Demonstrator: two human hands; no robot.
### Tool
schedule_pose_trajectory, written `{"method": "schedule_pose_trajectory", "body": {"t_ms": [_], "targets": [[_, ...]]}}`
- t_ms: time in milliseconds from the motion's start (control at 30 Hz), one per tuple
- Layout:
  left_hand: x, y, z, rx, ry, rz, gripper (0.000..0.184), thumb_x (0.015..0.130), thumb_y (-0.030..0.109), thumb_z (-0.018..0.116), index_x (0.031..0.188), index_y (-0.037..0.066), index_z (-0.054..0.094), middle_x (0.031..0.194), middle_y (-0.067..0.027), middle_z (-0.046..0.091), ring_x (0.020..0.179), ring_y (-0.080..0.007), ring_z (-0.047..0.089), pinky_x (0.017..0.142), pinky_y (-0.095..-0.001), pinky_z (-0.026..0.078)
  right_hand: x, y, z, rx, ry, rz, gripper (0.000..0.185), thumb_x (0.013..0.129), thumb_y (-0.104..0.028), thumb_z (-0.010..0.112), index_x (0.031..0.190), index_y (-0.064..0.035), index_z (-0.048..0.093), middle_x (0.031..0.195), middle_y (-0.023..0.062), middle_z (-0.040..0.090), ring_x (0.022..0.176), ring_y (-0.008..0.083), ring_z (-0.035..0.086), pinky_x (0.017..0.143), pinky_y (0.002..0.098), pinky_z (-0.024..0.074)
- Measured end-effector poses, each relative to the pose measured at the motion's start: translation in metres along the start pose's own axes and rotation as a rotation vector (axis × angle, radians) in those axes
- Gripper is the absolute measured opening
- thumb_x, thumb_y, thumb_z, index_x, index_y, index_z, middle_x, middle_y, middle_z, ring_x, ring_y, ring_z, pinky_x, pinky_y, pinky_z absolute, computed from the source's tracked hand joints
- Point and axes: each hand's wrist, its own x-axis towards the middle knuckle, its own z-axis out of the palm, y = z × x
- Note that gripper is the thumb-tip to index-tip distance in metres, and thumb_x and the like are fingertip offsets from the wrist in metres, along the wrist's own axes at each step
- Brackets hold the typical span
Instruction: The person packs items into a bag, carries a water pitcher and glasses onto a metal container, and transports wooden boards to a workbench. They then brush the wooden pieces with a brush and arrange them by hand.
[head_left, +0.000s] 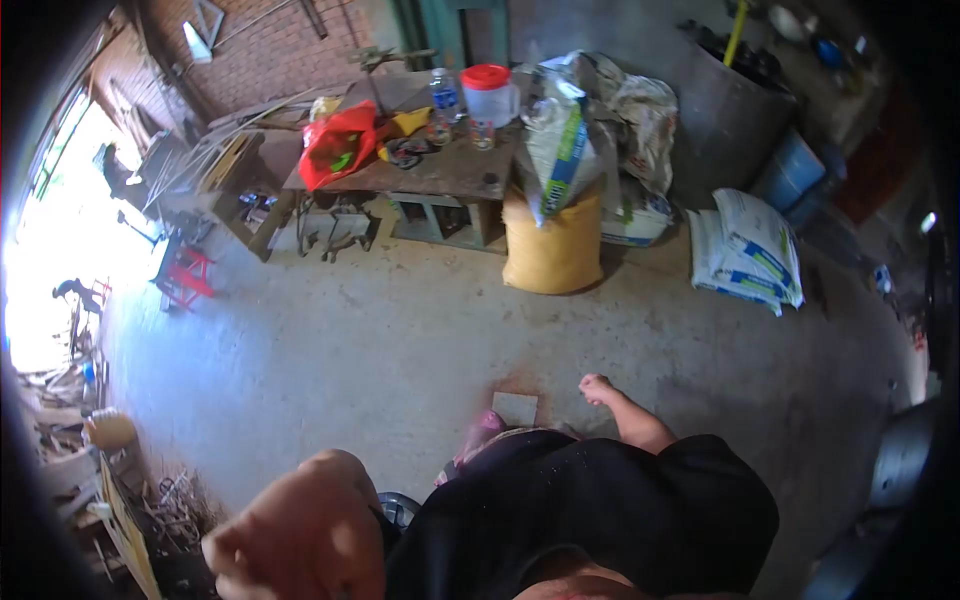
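Close to the camera at the lower left, my left hand is raised; its fingers are too blurred to make out, and nothing shows in it. My right hand is held out over the concrete floor in front of my black shirt, its fingers curled closed. Whatever it may hold is too small or hidden to see. Nearest to it is a pale square tile on the floor, with reddish dust around it. Beside the tile, at my feet, is something pink, partly hidden by my body.
A workbench at the back holds a red bag, a red-lidded container and bottles. Beside it stands a yellow sack. White sacks lie at the right. A red stool and scrap wood are at the left.
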Motion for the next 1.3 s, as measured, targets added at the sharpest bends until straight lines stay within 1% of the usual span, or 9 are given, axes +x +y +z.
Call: {"method": "schedule_pose_trajectory", "body": {"t_ms": [100,167,267,467,533,633,900,1133,1300], "targets": [[-0.030,-0.035,-0.047,0.081,-0.151,-0.102,0.035,0.094,0.046,0.034,0.097,0.021,0.059,0.098,0.0022,0.053,0.088,-0.0172,0.048,0.084,-0.0378,0.036,0.012,-0.094,0.014,-0.179,-0.102,-0.109,0.023,0.081,-0.029,0.056,0.094,-0.0109,0.061,0.076,0.0082,0.065,0.058,0.0166,0.062,0.051,0.0318,0.0511],[-0.050,-0.058,-0.064,0.134,-0.299,-0.290,0.034,0.096,0.042,0.030,0.095,0.020,0.056,0.092,0.0005,0.050,0.086,-0.0196,0.047,0.083,-0.0395,0.036,0.045,-0.128,0.035,-0.330,0.049,-0.470,0.027,0.080,-0.028,0.058,0.098,-0.0092,0.061,0.086,0.0130,0.066,0.071,0.0236,0.065,0.066,0.0355,0.0524],[-0.092,-0.092,-0.084,0.270,-0.391,-0.402,0.028,0.094,0.037,0.038,0.087,0.013,0.050,0.088,-0.0058,0.048,0.083,-0.0218,0.047,0.079,-0.0411,0.039,0.037,-0.225,0.011,-0.331,-0.158,-0.499,0.031,0.078,-0.028,0.059,0.101,-0.0078,0.061,0.095,0.0164,0.065,0.087,0.0295,0.063,0.079,0.0376,0.0493],[-0.186,-0.159,-0.117,0.469,-0.795,-0.728,0.019,0.072,-0.001,0.062,0.089,0.002,0.056,0.082,-0.0123,0.051,0.073,-0.0235,0.050,0.064,-0.0333,0.040,0.116,-0.410,-0.040,-0.299,0.128,-0.911,0.035,0.077,-0.022,0.062,0.108,-0.0073,0.056,0.087,0.0167,0.061,0.082,0.0317,0.060,0.074,0.0423,0.0474],[-0.228,-0.180,-0.122,0.521,-0.853,-0.909,0.017,0.074,0.000,0.063,0.090,0.001,0.058,0.084,-0.0123,0.052,0.075,-0.0233,0.053,0.067,-0.0311,0.043,0.134,-0.485,-0.069,-0.265,0.332,-1.096,0.036,0.077,-0.021,0.063,0.109,-0.0065,0.054,0.090,0.0171,0.057,0.083,0.0317,0.057,0.072,0.0420,0.0466],[-0.294,-0.218,-0.122,0.525,-0.894,-1.169,0.015,0.076,0.000,0.063,0.090,0.001,0.059,0.088,-0.0119,0.054,0.079,-0.0215,0.055,0.070,-0.0289,0.045,0.173,-0.587,-0.105,-0.166,0.360,-1.071,0.048,0.079,-0.018,0.063,0.119,-0.0025,0.041,0.112,0.0274,0.046,0.109,0.0431,0.044,0.091,0.0483,0.0377],[-0.470,-0.270,-0.132,0.499,-1.219,-1.637,0.027,0.073,0.012,0.068,0.097,0.008,0.057,0.096,-0.0127,0.053,0.085,-0.0288,0.051,0.078,-0.0385,0.043,0.248,-0.729,-0.142,-0.559,0.703,-0.710,0.095,0.069,-0.046,0.073,0.139,-0.0112,0.019,0.125,0.0279,0.036,0.112,0.0412,0.039,0.090,0.0550,0.0337],[-0.556,-0.282,-0.147,0.481,-1.206,-1.802,0.028,0.073,0.012,0.069,0.098,0.008,0.057,0.099,-0.0146,0.051,0.087,-0.0308,0.052,0.077,-0.0388,0.044,0.311,-0.739,-0.157,-0.475,0.593,-0.922,0.044,0.074,-0.014,0.065,0.114,-0.0063,0.048,0.104,0.0159,0.050,0.097,0.0340,0.048,0.078,0.0494,0.0385],[-0.601,-0.330,-0.156,0.666,-1.292,-1.619,0.041,0.071,0.014,0.069,0.107,0.007,0.051,0.105,-0.0156,0.049,0.095,-0.0341,0.049,0.082,-0.0406,0.042,0.307,-0.782,-0.178,-0.328,0.667,-0.970,0.065,0.070,-0.013,0.069,0.128,-0.0086,0.039,0.110,0.0195,0.048,0.103,0.0370,0.047,0.083,0.0452,0.0420]]}}
